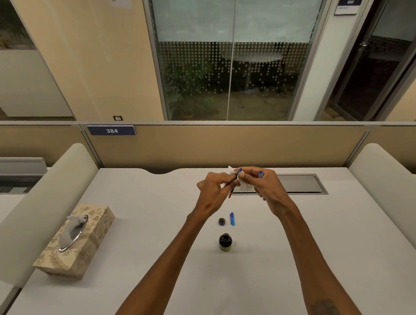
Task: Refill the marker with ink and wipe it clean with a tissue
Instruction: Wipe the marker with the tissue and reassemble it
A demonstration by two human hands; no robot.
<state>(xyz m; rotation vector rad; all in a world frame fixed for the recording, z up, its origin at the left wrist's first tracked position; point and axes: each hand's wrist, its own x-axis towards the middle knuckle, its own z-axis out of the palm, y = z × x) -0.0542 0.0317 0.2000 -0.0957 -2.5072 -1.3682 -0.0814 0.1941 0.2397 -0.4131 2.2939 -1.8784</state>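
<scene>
Both hands are raised over the far middle of the white desk [152,249]. My left hand [213,190] pinches a thin marker part [231,192] with a dark shaft and a red lower end. My right hand [265,187] holds a white tissue [242,182] pressed around the part's blue upper tip, and a blue piece [260,175] sticks up between its fingers. Below the hands an open dark ink bottle [225,242] stands upright. Its small round cap [222,221] and a blue marker cap [232,219] lie just beyond the bottle.
A patterned tissue box [81,242] with a tissue sticking out sits at the desk's left. A grey cable tray cover [302,184] lies behind my right hand. Low partitions [226,146] bound the desk at the back and on both sides.
</scene>
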